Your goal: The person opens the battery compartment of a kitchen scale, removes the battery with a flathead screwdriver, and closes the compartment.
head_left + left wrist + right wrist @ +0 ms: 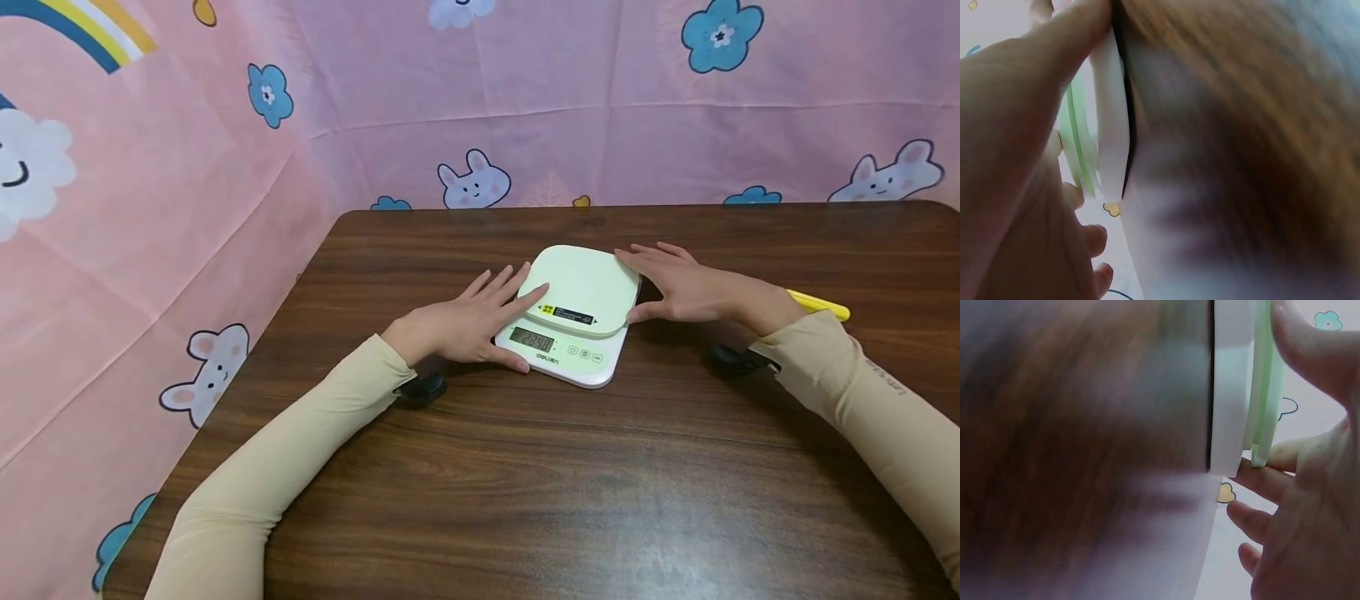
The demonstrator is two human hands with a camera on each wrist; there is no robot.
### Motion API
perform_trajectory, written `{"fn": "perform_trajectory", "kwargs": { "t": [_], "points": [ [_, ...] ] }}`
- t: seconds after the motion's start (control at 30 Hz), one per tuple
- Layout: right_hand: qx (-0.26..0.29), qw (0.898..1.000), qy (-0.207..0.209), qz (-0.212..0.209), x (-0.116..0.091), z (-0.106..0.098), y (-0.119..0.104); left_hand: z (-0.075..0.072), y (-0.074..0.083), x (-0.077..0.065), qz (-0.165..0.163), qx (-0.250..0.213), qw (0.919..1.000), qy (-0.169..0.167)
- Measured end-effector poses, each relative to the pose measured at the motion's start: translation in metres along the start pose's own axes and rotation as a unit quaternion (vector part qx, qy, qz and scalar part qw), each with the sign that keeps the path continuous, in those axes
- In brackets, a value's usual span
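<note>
A white kitchen scale (581, 292) with a pale green platform and a lit display (532, 339) stands on the dark wood table (525, 483). My left hand (495, 321) lies against its left side, straight fingers reaching onto the platform and the thumb along the base's front corner. My right hand (660, 283) rests flat along the right side, thumb at the platform's near corner. In the left wrist view the scale's edge (1113, 144) is pressed by my left hand (1016, 156). The right wrist view shows the scale's edge (1232, 394) beside my right hand (1310, 506).
A yellow object (821, 305) lies on the table behind my right wrist, mostly hidden by the sleeve. Pink patterned cloth (187, 208) hangs behind and to the left of the table. Black wrist cameras (422, 388) sit under both forearms.
</note>
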State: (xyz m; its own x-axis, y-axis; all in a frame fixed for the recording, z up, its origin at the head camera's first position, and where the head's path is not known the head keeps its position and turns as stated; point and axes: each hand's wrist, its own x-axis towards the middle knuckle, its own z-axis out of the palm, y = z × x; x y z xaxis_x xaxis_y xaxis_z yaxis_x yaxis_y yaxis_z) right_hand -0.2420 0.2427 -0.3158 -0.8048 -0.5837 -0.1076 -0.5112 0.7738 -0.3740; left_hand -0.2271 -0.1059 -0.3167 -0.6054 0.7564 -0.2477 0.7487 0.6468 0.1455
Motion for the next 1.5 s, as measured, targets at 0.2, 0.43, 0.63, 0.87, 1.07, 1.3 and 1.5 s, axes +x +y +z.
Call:
{"fn": "perform_trajectory", "kwargs": {
  "t": [0.2,0.43,0.63,0.87,1.07,1.3,1.5],
  "points": [
    [-0.009,1.000,-0.005,-0.004,0.006,0.002,-0.003,0.006,-0.008,-0.004,-0.012,-0.010,0.9999,0.008],
    [-0.012,1.000,-0.011,0.003,0.004,-0.001,-0.006,0.008,-0.012,-0.003,-0.015,-0.043,0.9989,0.003],
    [-0.007,1.000,-0.009,0.002,0.001,-0.006,-0.007,0.002,-0.012,-0.002,-0.023,-0.058,0.9981,-0.003],
    [0.004,1.000,-0.002,-0.014,0.005,-0.001,0.000,0.000,-0.004,0.000,-0.005,-0.068,0.9977,0.006],
    [0.022,0.999,0.009,-0.033,0.006,0.001,0.004,0.000,-0.004,0.002,-0.014,-0.049,0.9987,0.002],
    [0.012,0.999,0.021,-0.035,-0.002,0.004,0.007,0.000,-0.007,0.005,0.000,-0.042,0.9991,-0.007],
    [0.006,1.000,0.021,-0.020,-0.013,0.004,0.003,0.000,-0.015,0.009,-0.005,-0.036,0.9993,0.000]
  ]
}}
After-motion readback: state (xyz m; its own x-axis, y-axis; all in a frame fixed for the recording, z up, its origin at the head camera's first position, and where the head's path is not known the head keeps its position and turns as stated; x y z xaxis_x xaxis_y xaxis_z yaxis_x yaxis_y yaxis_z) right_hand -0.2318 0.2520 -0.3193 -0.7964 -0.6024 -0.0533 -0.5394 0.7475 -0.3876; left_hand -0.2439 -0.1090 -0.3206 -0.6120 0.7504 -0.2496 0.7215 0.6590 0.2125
